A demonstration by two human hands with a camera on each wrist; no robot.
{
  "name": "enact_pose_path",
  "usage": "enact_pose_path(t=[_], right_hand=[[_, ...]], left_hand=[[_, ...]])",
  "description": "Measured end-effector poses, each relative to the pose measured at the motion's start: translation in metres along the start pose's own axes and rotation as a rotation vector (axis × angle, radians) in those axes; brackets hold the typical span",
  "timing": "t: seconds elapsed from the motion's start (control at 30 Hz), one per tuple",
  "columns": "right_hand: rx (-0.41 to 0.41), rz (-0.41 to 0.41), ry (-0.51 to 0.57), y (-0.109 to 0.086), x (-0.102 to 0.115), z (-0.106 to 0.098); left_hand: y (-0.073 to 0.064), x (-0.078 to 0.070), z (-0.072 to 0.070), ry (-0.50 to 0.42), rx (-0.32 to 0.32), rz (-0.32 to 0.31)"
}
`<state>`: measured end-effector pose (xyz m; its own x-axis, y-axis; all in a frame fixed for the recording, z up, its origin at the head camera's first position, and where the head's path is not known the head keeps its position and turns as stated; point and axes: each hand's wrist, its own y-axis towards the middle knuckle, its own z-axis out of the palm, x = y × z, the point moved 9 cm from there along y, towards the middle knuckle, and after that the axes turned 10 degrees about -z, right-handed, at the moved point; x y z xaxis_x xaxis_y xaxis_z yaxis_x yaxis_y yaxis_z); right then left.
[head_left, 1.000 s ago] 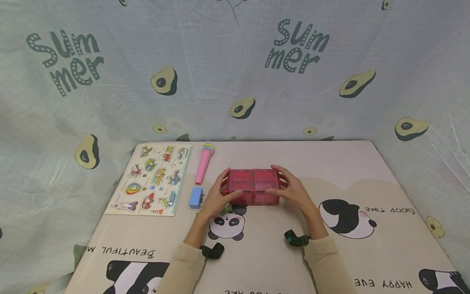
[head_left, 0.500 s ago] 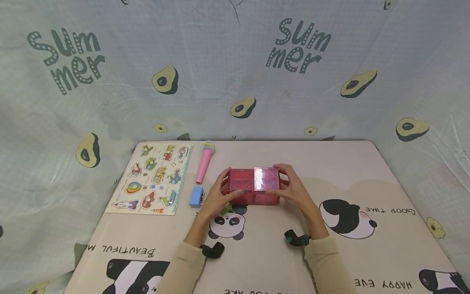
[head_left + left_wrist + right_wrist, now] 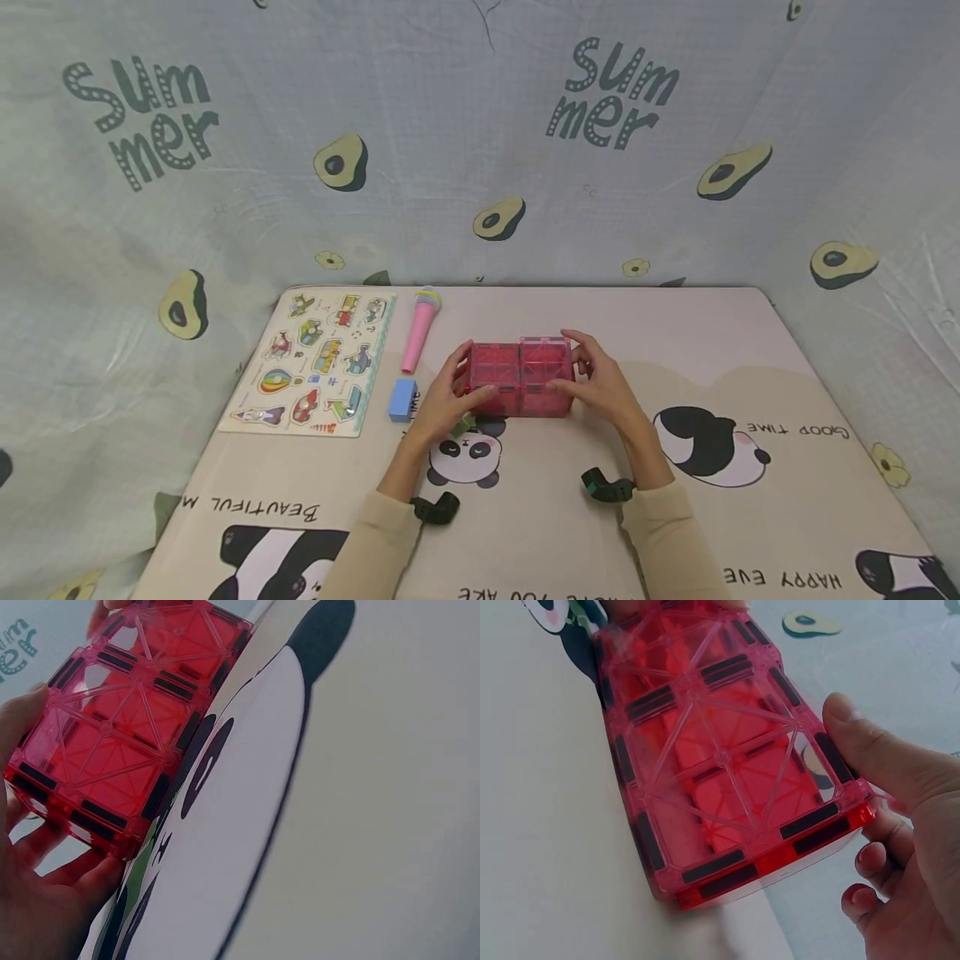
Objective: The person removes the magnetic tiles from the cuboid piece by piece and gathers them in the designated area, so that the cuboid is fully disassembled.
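In the head view a box of clear red magnetic tiles (image 3: 497, 367), two squares wide, lies mid-table. My left hand (image 3: 441, 404) grips its left end, thumb along the near upper edge and fingers round the side. At the other end my right hand (image 3: 606, 387) has its thumb on the near upper edge and a finger at the far corner. The right-hand top tile (image 3: 545, 360) stands slightly higher at its far edge than the left one. Dark magnet strips line the tile edges in the right wrist view, where the right thumb (image 3: 866, 739) presses the top rim.
Left of the box are a blue block (image 3: 402, 401) and a pink toy microphone (image 3: 420, 333). A picture puzzle board (image 3: 307, 362) lies farther left. The table cover (image 3: 540, 517) carries panda prints, and a hanging avocado-print cloth (image 3: 420, 108) closes off the back and sides.
The far edge of the right top tile has risen a little, with a glare passing over it midway. My right fingers have shifted slightly up and away; my left hand keeps its hold.
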<state>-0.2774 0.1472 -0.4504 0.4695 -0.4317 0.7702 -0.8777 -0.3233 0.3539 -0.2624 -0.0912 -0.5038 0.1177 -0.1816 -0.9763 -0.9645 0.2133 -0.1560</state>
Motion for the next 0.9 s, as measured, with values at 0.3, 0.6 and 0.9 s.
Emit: enact_pose_path(t=[0.3, 0.6, 0.9], right_hand=[[0.047, 0.063, 0.126, 0.001, -0.003, 0.005], [0.048, 0.115, 0.146, 0.008, -0.006, -0.006], [-0.02, 0.098, 0.052, 0.026, -0.006, -0.028]], left_hand=[[-0.001, -0.002, 0.0, 0.003, -0.002, 0.008], [-0.001, 0.0, 0.0, 0.0, -0.006, -0.003], [0.0, 0.003, -0.001, 0.016, -0.008, -0.009]])
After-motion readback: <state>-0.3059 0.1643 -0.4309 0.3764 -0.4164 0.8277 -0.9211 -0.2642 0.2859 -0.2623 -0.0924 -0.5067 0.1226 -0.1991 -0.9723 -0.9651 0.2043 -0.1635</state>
